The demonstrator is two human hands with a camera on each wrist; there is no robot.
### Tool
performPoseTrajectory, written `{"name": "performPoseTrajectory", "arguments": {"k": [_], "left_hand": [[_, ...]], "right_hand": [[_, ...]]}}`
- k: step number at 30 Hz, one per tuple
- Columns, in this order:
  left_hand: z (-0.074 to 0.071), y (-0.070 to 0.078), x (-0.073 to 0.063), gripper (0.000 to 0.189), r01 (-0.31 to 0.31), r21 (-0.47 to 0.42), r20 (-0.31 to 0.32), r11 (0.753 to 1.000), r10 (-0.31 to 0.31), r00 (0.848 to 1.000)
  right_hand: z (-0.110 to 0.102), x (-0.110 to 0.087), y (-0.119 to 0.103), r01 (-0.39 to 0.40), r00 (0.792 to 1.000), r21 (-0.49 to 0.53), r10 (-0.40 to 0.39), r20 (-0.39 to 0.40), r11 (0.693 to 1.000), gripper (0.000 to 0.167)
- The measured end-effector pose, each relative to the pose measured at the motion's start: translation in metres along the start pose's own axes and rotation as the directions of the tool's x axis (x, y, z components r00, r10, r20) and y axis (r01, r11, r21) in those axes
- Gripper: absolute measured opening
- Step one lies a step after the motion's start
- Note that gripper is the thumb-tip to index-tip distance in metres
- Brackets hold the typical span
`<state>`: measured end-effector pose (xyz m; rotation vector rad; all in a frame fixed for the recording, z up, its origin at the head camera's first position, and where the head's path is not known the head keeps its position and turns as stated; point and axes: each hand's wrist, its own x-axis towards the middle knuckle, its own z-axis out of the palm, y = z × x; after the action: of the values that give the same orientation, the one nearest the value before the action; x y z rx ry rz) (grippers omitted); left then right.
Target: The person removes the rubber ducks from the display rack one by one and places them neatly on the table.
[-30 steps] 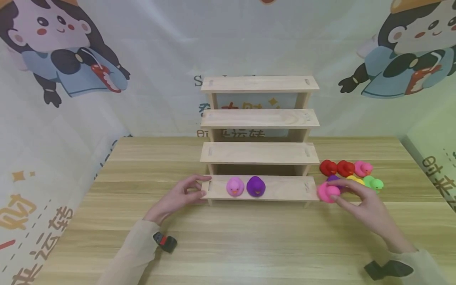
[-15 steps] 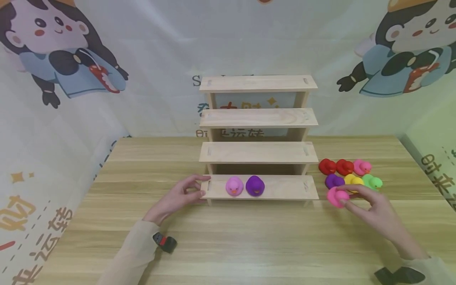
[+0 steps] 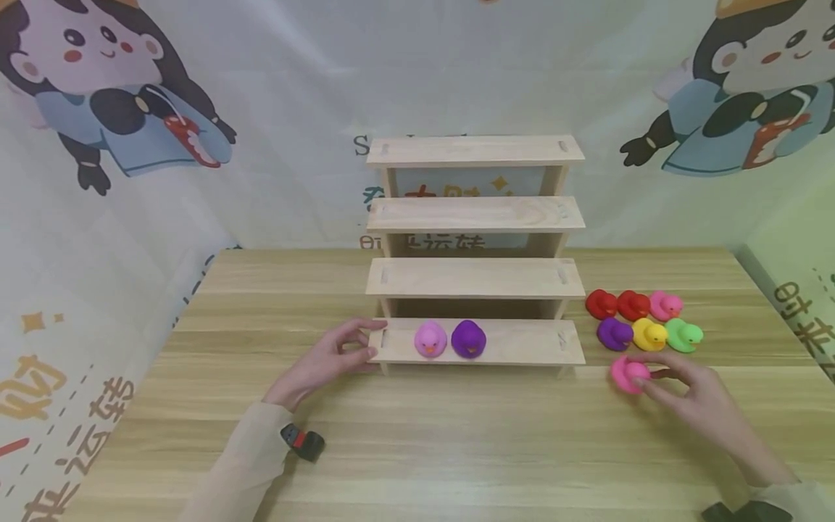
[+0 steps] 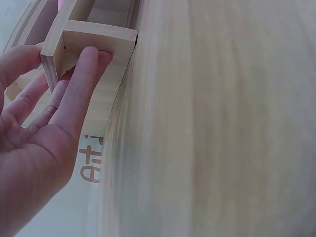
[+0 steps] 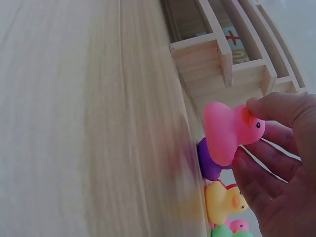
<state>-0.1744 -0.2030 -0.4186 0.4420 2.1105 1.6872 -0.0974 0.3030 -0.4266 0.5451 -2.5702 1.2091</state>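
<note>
My right hand (image 3: 694, 395) pinches a bright pink rubber duck (image 3: 630, 375) between thumb and fingers, just in front of the duck group. In the right wrist view this pink duck (image 5: 224, 132) is held a little off the tabletop. At the left end of the lowest step, my left hand (image 3: 329, 357) grips the wooden stepped shelf (image 3: 535, 342). The left wrist view shows the thumb on one side of the board end (image 4: 55, 54) and fingers underneath. On that step sit a light pink duck (image 3: 430, 339) and a purple duck (image 3: 468, 339), side by side.
Right of the shelf, two rows of ducks stand on the wooden table (image 3: 417, 442): two red (image 3: 601, 304) and one pink (image 3: 666, 306) behind; purple (image 3: 615, 334), yellow (image 3: 649, 335) and green (image 3: 683, 336) in front. A printed cloth (image 3: 293, 109) hangs behind.
My right hand has moved right and nearer to me with the pink duck, away from the shelf's right end. The purple and yellow ducks behind it are now uncovered. My left hand stays put.
</note>
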Motion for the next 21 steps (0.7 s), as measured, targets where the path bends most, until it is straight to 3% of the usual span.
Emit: {"name": "performPoseTrajectory", "arguments": {"k": [8, 15, 21], "left_hand": [[-0.0004, 0.0, 0.0001, 0.046, 0.002, -0.02, 0.003, 1.0, -0.002, 1.0], [-0.001, -0.0001, 0.0001, 0.046, 0.003, -0.03, 0.006, 1.0, -0.003, 1.0], [-0.0003, -0.0004, -0.0003, 0.046, 0.014, -0.028, 0.002, 1.0, -0.014, 1.0]], "right_hand": [[-0.0015, -0.0001, 0.0067, -0.051, 0.998, -0.052, 0.053, 0.032, 0.997, 0.04], [-0.0045, 0.0048, 0.0074, -0.149, 0.984, -0.069, 0.155, 0.091, 0.986, 0.036], [-0.0047, 0.0054, 0.0072, -0.152, 0.982, -0.073, 0.158, 0.099, 0.986, 0.036]]}}
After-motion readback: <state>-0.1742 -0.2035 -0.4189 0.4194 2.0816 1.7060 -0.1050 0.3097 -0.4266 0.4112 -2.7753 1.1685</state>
